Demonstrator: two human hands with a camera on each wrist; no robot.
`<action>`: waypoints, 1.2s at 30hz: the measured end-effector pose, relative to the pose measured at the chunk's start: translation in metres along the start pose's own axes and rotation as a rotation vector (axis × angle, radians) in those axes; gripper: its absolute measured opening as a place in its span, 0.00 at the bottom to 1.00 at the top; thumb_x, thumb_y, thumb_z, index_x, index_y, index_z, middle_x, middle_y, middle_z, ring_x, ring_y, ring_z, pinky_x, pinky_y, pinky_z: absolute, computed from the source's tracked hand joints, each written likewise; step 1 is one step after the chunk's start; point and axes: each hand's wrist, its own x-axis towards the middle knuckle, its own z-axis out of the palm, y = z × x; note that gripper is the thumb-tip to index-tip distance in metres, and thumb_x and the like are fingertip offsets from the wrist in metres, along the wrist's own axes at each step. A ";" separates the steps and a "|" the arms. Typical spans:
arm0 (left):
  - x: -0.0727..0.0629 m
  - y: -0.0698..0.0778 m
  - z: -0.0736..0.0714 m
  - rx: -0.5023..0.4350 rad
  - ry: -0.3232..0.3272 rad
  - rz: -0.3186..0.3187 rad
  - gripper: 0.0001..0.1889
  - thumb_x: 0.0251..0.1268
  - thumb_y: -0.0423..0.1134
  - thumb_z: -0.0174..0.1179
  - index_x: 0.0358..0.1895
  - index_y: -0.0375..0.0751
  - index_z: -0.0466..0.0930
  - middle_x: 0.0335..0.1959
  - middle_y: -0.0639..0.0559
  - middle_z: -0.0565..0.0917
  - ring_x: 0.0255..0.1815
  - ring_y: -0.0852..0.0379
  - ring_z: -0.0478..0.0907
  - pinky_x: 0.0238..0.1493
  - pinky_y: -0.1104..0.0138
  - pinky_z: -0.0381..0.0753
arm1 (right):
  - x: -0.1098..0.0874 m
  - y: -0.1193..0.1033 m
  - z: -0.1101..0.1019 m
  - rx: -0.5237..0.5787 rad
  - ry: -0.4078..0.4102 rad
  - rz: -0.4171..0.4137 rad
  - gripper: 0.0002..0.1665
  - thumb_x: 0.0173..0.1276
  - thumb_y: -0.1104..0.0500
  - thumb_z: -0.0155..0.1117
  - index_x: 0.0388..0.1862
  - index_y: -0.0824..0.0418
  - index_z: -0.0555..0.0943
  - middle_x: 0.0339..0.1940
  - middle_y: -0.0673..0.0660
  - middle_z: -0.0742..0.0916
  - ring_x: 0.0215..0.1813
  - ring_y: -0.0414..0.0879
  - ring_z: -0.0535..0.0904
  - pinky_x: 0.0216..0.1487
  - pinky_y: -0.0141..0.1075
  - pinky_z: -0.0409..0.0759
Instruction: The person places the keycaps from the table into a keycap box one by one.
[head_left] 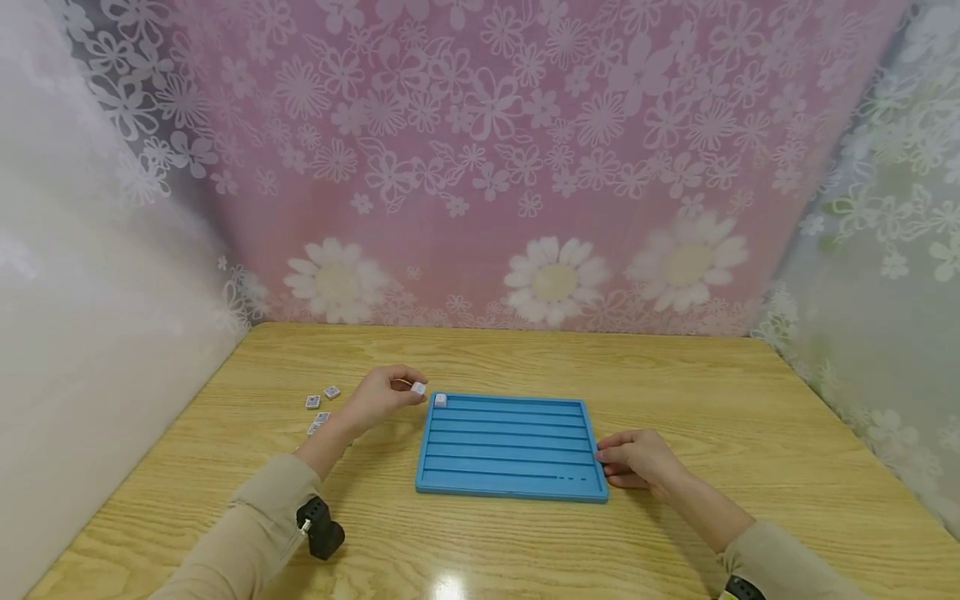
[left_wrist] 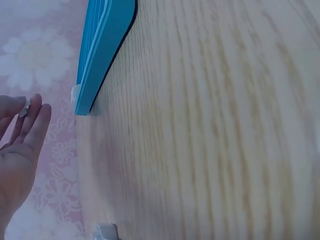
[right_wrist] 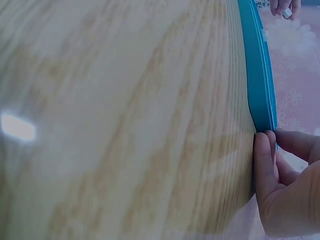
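A blue tray (head_left: 510, 460) with several long ridged rows lies flat on the wooden table. One small white tile (head_left: 441, 400) sits in its far left corner. Just outside that corner, my left hand (head_left: 380, 400) pinches another small white tile (head_left: 418, 388) between thumb and fingers, held above the table; the left wrist view also catches this tile (left_wrist: 25, 108). At the tray's right edge, my right hand (head_left: 640, 460) grips the rim with thumb and fingers. The right wrist view shows the thumb on top and fingertips (right_wrist: 263, 145) against the side.
Several loose marked tiles (head_left: 312, 402) lie on the table left of the tray, some partly hidden behind my left forearm. A pink flowered curtain (head_left: 450, 208) stands along the table's far edge. Pale sheets (head_left: 112, 333) hang at both sides.
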 end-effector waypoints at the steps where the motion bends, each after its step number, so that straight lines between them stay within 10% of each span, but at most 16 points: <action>1: 0.000 0.000 0.000 -0.007 -0.008 0.011 0.17 0.63 0.30 0.58 0.55 0.31 0.75 0.52 0.38 0.76 0.50 0.47 0.75 0.51 0.52 0.73 | 0.001 0.000 0.000 0.001 0.001 0.000 0.19 0.62 0.68 0.61 0.50 0.78 0.74 0.24 0.55 0.82 0.25 0.43 0.79 0.29 0.35 0.81; 16: 0.002 -0.002 0.002 -0.216 -0.063 0.037 0.17 0.66 0.25 0.50 0.55 0.21 0.64 0.52 0.27 0.68 0.51 0.38 0.76 0.53 0.52 0.73 | 0.000 0.000 0.000 -0.004 -0.004 0.003 0.19 0.62 0.68 0.61 0.50 0.77 0.74 0.24 0.55 0.82 0.25 0.43 0.79 0.29 0.35 0.81; 36: -0.004 0.003 0.002 -0.183 -0.120 0.026 0.21 0.69 0.30 0.50 0.62 0.25 0.66 0.53 0.28 0.73 0.49 0.37 0.76 0.53 0.50 0.72 | 0.000 0.001 -0.001 0.004 -0.025 -0.012 0.20 0.62 0.67 0.61 0.50 0.78 0.73 0.25 0.55 0.82 0.26 0.43 0.79 0.29 0.35 0.81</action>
